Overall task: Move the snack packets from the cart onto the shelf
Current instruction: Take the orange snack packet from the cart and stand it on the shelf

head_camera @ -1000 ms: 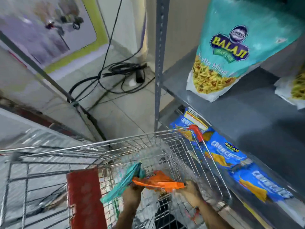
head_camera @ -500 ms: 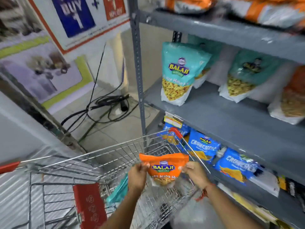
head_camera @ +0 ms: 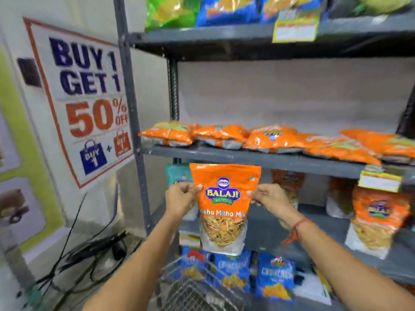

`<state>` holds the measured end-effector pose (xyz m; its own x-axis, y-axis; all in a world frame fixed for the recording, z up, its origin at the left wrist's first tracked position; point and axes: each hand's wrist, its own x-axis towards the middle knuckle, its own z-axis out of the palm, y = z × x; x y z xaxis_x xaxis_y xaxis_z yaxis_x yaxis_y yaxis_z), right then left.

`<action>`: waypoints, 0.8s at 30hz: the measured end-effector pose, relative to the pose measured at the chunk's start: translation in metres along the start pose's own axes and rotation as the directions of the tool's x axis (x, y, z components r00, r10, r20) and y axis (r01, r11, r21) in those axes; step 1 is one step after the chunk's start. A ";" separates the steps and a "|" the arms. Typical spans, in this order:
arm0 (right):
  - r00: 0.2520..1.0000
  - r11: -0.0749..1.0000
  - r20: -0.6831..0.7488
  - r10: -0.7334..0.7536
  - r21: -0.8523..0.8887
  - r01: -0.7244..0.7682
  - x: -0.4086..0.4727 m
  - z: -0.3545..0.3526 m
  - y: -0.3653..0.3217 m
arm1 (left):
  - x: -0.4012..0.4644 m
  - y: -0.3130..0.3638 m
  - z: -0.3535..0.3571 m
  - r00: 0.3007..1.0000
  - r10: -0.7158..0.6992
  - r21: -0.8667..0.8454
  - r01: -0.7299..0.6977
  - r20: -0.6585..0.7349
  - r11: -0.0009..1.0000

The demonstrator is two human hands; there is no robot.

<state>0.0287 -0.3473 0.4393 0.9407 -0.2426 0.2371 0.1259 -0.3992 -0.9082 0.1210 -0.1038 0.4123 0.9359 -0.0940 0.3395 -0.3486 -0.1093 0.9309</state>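
An orange Balaji snack packet (head_camera: pixel 222 207) hangs upright in front of the grey metal shelf (head_camera: pixel 258 159). My left hand (head_camera: pixel 180 199) pinches its left edge and my right hand (head_camera: pixel 270 197) pinches its right edge, just below the shelf board where several orange packets (head_camera: pixel 271 136) lie flat. The wire cart (head_camera: pixel 190 290) shows only its front rim at the bottom, below the packet. A teal packet (head_camera: pixel 177 175) stands on the board behind my left hand, partly hidden.
More orange packets (head_camera: pixel 379 212) stand at the right of the middle board. Blue packets (head_camera: pixel 276 277) line the lowest board; green and blue ones fill the top. A shelf upright (head_camera: pixel 132 113) runs down the left, beside a sale poster (head_camera: pixel 85 97). Black cables (head_camera: pixel 94 250) lie on the floor.
Both hands have lifted the orange packet out of the cart, from basket height up to just under the board of flat orange packets. My view has tilted up from the cart to the shelf.
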 end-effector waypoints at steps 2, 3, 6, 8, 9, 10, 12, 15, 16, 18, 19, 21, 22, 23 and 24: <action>0.997 0.999 -0.065 -0.050 0.014 0.051 0.004 -0.025 -0.026 | 0.014 0.040 0.011 0.999 0.032 -0.038 -0.031 0.008 0.999; 0.993 0.997 -0.092 -0.068 0.021 0.070 0.006 -0.036 -0.037 | 0.019 0.058 0.017 0.998 0.057 -0.047 -0.056 0.015 0.997; 0.987 0.995 -0.137 -0.083 0.043 0.089 0.010 -0.061 -0.055 | 0.031 0.089 0.032 0.995 0.087 -0.081 -0.083 0.047 0.993; 0.985 0.995 -0.151 -0.082 0.049 0.091 0.006 -0.070 -0.061 | 0.036 0.098 0.038 0.994 0.090 -0.074 -0.085 0.062 0.994; 0.984 0.995 -0.158 -0.078 0.050 0.087 0.005 -0.073 -0.061 | 0.037 0.099 0.041 0.993 0.094 -0.059 -0.089 0.071 0.994; 0.984 0.996 -0.167 -0.068 0.051 0.077 0.002 -0.077 -0.061 | 0.038 0.099 0.044 0.992 0.096 -0.054 -0.092 0.080 0.994; 0.982 0.997 -0.178 -0.059 0.046 0.068 -0.001 -0.081 -0.057 | 0.036 0.099 0.050 0.991 0.101 -0.064 -0.095 0.092 0.993; 0.981 0.997 -0.189 -0.033 0.056 0.045 -0.004 -0.085 -0.047 | 0.032 0.094 0.061 0.990 0.075 -0.086 -0.065 0.119 0.994; 0.981 0.998 -0.195 -0.020 0.061 0.033 -0.004 -0.086 -0.042 | 0.031 0.090 0.065 0.989 0.068 -0.094 -0.056 0.131 0.994; 0.978 0.998 -0.207 0.004 0.054 0.008 -0.005 -0.091 -0.027 | 0.028 0.082 0.074 0.988 0.054 -0.098 -0.040 0.147 0.994; 0.977 0.999 -0.211 0.022 0.051 -0.011 -0.005 -0.094 -0.018 | 0.027 0.077 0.080 0.986 0.045 -0.098 -0.030 0.158 0.995; 0.977 0.997 -0.207 0.057 0.054 -0.047 -0.005 -0.101 0.004 | 0.024 0.063 0.095 0.982 0.015 -0.096 0.003 0.189 0.995; 0.976 0.996 -0.205 0.076 0.050 -0.068 -0.005 -0.105 0.016 | 0.023 0.054 0.104 0.978 0.003 -0.092 0.017 0.207 0.996; 0.975 0.995 -0.204 0.091 0.045 -0.084 -0.004 -0.110 0.028 | 0.023 0.044 0.114 0.975 -0.012 -0.087 0.032 0.222 0.996; 0.973 0.995 -0.209 0.102 0.038 -0.096 -0.003 -0.116 0.040 | 0.022 0.034 0.125 0.972 -0.027 -0.078 0.046 0.232 0.996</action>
<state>-0.0055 -0.4645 0.4426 0.8621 -0.4613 0.2097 0.0465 -0.3400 -0.9393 0.1237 -0.2335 0.4342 0.9076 -0.3180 0.2740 -0.3005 -0.0364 0.9531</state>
